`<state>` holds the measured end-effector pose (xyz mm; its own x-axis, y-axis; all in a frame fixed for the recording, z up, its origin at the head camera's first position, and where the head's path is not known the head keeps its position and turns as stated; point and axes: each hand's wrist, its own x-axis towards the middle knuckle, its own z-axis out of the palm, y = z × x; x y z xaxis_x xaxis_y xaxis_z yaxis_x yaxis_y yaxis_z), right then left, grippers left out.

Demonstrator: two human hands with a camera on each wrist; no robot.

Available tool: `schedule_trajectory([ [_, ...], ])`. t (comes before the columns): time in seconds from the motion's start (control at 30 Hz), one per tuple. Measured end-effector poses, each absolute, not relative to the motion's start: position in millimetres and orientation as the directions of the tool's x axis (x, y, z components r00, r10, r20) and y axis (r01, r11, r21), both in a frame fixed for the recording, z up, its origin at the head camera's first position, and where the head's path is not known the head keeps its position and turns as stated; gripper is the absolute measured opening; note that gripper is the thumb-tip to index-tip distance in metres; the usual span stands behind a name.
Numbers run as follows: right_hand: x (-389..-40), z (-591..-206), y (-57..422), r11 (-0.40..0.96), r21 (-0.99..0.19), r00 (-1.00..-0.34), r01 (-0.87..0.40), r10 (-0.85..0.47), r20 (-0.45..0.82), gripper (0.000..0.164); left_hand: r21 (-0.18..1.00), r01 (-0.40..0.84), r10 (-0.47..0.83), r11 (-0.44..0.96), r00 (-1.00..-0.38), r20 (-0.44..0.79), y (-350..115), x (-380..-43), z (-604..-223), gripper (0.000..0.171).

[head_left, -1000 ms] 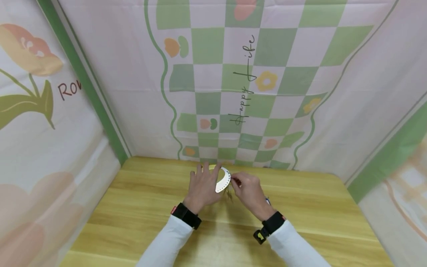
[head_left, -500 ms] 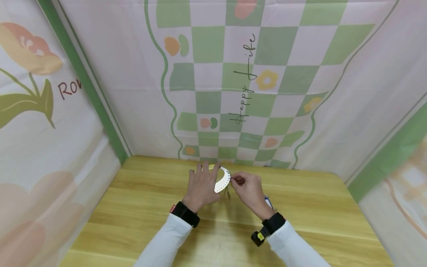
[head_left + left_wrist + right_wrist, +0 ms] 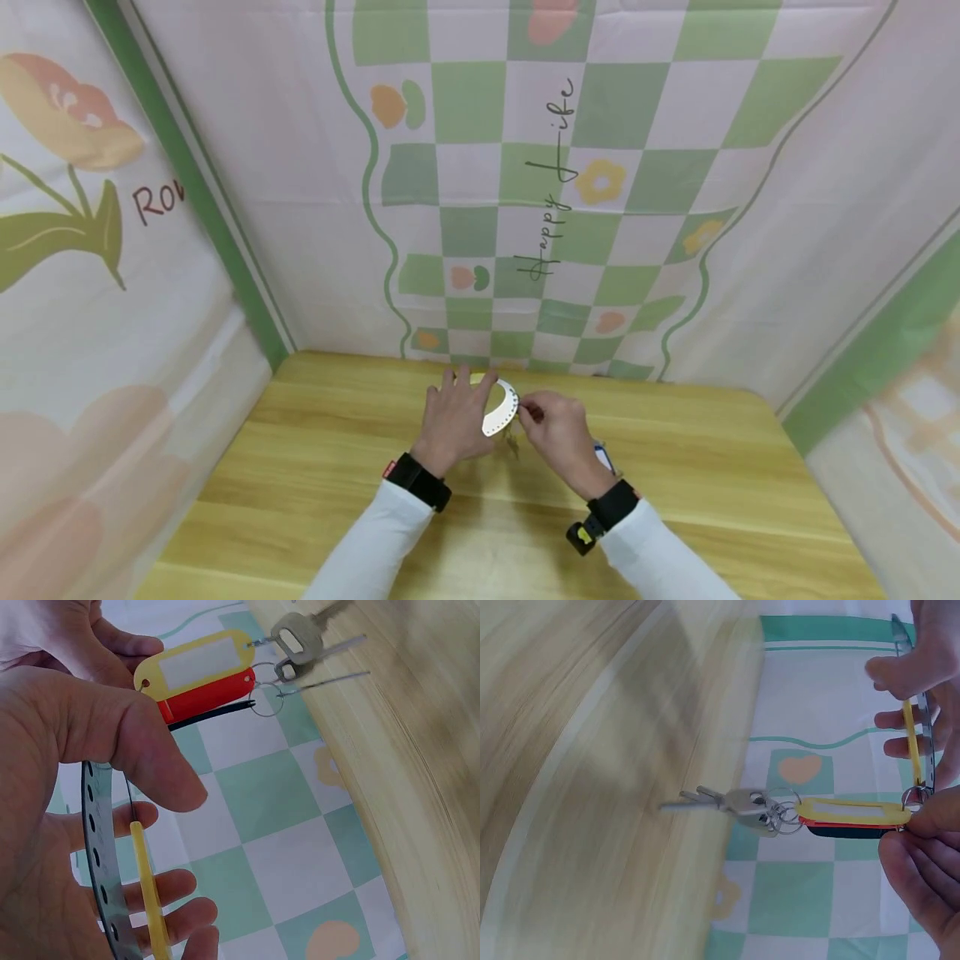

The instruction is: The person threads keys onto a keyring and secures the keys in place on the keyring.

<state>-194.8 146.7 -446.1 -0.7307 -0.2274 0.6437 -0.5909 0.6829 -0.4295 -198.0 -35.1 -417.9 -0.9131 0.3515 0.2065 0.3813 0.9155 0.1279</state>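
A curved white plate [image 3: 501,414] with holes along its rim is held between the thumb and fingers of my left hand [image 3: 453,419]. In the left wrist view, a yellow strip [image 3: 150,892] shows edge-on beside that plate, in front of the fingers. My right hand [image 3: 558,429] pinches a small metal ring [image 3: 915,796] at the plate's edge. From there extend a yellow key tag [image 3: 855,811], a red key tag [image 3: 210,697] and a black tag [image 3: 214,715]. Silver keys [image 3: 750,806] hang from the tags' far ends, above the table.
The wooden table [image 3: 337,475] lies beneath both hands. A blue-edged white tag [image 3: 602,457] is on it beside my right wrist. A checkered green and white cloth [image 3: 472,233] hangs behind the table, and printed cloth walls [image 3: 60,350] stand at the sides.
The hanging keys sway a little. My right wrist has shifted slightly left, so more of the blue-edged tag shows. Both hands keep their hold at the plate.
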Motion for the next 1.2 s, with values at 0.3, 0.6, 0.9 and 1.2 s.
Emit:
schedule_trajectory([
  [0.3,-195.1,-446.6,150.5,0.696,-0.201,-0.586,-0.689,-0.372,0.72,0.01,0.146,0.379,0.348,0.914,-0.916,0.2,-33.8,-196.9,-419.3,0.092],
  [0.6,-195.8,-445.0,152.4,0.7,-0.261,-0.647,-0.664,-0.364,0.67,0.01,0.165,0.383,0.349,0.909,-0.915,0.203,-34.1,-196.3,-418.7,0.086],
  [0.9,-194.1,-443.6,151.8,0.652,-0.608,-0.866,-0.454,-0.161,0.474,0.004,0.163,0.383,0.35,0.91,-0.916,0.197,-33.3,-195.9,-419.5,0.088],
  [1.2,-195.6,-444.5,152.5,0.685,-0.349,-0.691,-0.64,-0.312,0.652,0.01,0.162,0.39,0.359,0.906,-0.913,0.192,-32.4,-196.4,-419.0,0.089],
])
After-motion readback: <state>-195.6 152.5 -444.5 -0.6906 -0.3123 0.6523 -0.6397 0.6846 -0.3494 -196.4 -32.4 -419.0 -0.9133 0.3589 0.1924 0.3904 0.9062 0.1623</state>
